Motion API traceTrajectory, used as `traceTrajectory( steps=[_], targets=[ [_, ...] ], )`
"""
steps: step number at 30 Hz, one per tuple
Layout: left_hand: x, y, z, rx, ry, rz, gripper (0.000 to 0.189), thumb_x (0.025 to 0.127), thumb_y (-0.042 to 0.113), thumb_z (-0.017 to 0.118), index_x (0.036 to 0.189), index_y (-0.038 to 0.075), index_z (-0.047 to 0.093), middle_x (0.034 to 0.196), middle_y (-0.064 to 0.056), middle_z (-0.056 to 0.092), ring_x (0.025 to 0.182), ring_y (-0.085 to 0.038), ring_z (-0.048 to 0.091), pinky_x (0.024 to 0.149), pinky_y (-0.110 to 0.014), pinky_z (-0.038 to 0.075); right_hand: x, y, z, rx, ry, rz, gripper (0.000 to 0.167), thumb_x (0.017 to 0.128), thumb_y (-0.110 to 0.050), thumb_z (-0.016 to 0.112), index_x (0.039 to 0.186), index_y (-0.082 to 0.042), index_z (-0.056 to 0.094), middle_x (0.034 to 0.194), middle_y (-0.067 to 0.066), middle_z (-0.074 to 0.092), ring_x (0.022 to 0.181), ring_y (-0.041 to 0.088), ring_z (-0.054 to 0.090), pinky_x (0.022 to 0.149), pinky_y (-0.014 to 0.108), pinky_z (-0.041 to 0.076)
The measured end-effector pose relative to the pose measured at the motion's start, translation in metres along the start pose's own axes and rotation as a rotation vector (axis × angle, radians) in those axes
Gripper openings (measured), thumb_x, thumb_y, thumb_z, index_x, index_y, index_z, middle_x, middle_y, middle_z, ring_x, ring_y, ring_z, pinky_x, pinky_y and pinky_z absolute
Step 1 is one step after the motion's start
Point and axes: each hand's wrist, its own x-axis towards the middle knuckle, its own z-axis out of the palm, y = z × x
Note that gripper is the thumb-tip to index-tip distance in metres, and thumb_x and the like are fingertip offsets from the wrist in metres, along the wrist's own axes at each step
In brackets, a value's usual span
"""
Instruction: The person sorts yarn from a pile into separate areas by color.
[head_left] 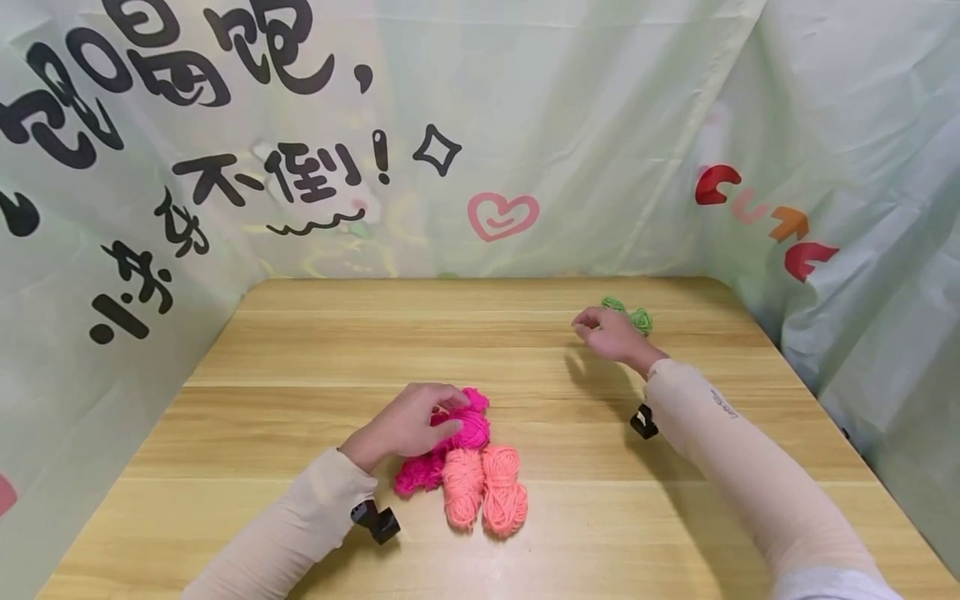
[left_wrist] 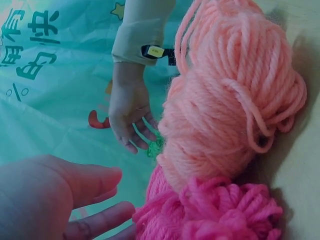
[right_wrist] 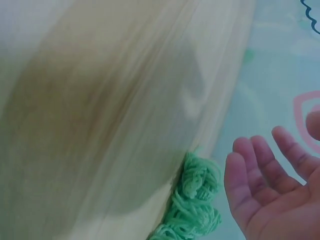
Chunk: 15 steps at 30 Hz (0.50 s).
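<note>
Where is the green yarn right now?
In the head view, the green yarn lies near the far edge of the table, right of centre, just beyond the right hand.

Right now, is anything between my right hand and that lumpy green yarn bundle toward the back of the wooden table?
Nothing visible stands between your right hand and the lumpy green yarn bundle. The coral yarn bundles and hot-pink yarn lie by your left hand.

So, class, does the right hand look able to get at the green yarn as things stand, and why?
Probably yes. The right hand is close to the green yarn and holds nothing, and nothing seems to stand between them. The pink yarn lies apart, by the left hand.
</note>
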Motion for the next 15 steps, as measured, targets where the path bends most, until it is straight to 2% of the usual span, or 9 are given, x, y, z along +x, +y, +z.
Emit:
traceTrajectory(
  steps=[7, 10, 15],
  targets=[
    [0.001, 0.001, 0.000, -0.043, 0.046, 0.009, 0.023, 0.094, 0.012, 0.063, 0.116, 0.006, 0.065, 0.110, -0.007, 0.067, 0.103, -0.022, 0.063, 0.086, -0.038, 0.052, -0.004, -0.004, 0.003, 0.333, -0.135, 0.039, 0.046, 0.107, -0.026, 0.034, 0.134, 0.008, 0.047, 0.129, 0.030, 0.050, 0.109, 0.042, 0.054, 0.092, 0.055, 0.045],
    [0.001, 0.002, 0.000, -0.101, 0.068, 0.012, 0.022, 0.094, 0.011, 0.062, 0.114, 0.005, 0.065, 0.109, -0.006, 0.067, 0.101, -0.021, 0.063, 0.086, -0.037, 0.053, -0.007, -0.006, 0.005, 0.398, -0.183, 0.025, 0.047, 0.107, -0.026, 0.032, 0.135, 0.010, 0.044, 0.130, 0.032, 0.049, 0.111, 0.044, 0.053, 0.096, 0.055, 0.043],
    [0.001, 0.004, 0.001, -0.213, 0.108, 0.035, 0.019, 0.095, 0.011, 0.061, 0.112, 0.003, 0.066, 0.104, -0.006, 0.068, 0.096, -0.017, 0.063, 0.084, -0.032, 0.053, -0.012, -0.009, 0.011, 0.438, -0.240, -0.025, 0.048, 0.107, -0.026, 0.032, 0.134, 0.013, 0.042, 0.130, 0.033, 0.048, 0.112, 0.045, 0.054, 0.095, 0.053, 0.045]
  ],
)
